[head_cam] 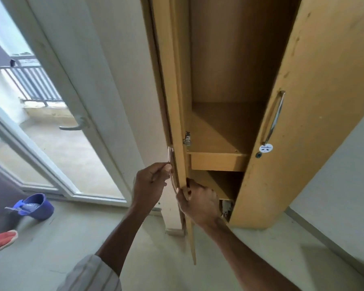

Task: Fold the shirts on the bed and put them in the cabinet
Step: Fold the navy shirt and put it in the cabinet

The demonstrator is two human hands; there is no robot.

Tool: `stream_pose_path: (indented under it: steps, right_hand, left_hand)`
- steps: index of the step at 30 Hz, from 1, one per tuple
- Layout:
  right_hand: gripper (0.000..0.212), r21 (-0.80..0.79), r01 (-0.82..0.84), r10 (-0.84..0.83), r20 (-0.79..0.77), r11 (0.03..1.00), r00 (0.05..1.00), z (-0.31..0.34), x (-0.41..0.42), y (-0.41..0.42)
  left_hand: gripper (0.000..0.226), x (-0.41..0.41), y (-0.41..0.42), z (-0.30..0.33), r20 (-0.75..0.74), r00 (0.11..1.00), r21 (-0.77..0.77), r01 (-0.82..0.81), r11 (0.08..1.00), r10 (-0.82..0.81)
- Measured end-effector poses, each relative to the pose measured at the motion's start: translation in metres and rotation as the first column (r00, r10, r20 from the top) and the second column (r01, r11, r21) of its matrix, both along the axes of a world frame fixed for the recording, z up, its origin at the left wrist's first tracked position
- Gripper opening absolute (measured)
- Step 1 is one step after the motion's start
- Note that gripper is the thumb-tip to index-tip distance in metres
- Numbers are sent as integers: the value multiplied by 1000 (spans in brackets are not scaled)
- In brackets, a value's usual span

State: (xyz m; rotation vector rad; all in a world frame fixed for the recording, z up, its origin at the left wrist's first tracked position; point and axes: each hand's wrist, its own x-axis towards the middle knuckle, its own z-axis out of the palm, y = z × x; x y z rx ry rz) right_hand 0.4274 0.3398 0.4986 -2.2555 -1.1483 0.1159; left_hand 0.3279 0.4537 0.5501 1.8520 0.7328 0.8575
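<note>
Left hand (150, 181) pinched the handle (171, 164) of the left cabinet door (178, 101). Right hand (200, 203) curled round that door's edge, just beside. Cabinet (229, 59) stood open behind; right door (324, 101) shut. Shelf (216, 131) inside. No shirts in view.

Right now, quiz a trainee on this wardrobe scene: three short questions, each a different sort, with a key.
1. True or false: the left hand grips the left wooden cabinet door's metal handle.
2. What does the right hand hold? A) that door's edge B) a folded shirt C) the right door's handle
3. Fill in: the wooden shelf inside the cabinet holds ___ shirts.

Key: 1 true; 2 A; 3 no
</note>
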Motion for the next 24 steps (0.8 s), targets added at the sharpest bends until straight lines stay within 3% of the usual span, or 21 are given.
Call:
stream_pose_path:
  steps: [6,10,16,20,24]
  right_hand:
    - [22,130,235,-238,10,963,971,-7,44,-40]
    - [35,166,347,-343,-54,923,938,-8,80,-59]
    - [7,64,402,-393,-119,913,912,7,155,-78]
    - [27,122,466,-454,-114,877,884,21,206,-81]
    - [29,202,504,-505,-51,840,862,43,253,-78]
  left_hand:
    - [17,58,-16,-3,-47,970,31,238,971,-237]
    - [18,108,-31,-3,-104,946,122,320,939,-308]
    - [29,188,-44,2,-238,902,289,419,861,-360]
    - [34,237,-45,5,-289,884,277,445,852,-368]
    - [40,275,-43,12,-323,879,264,439,859,-350]
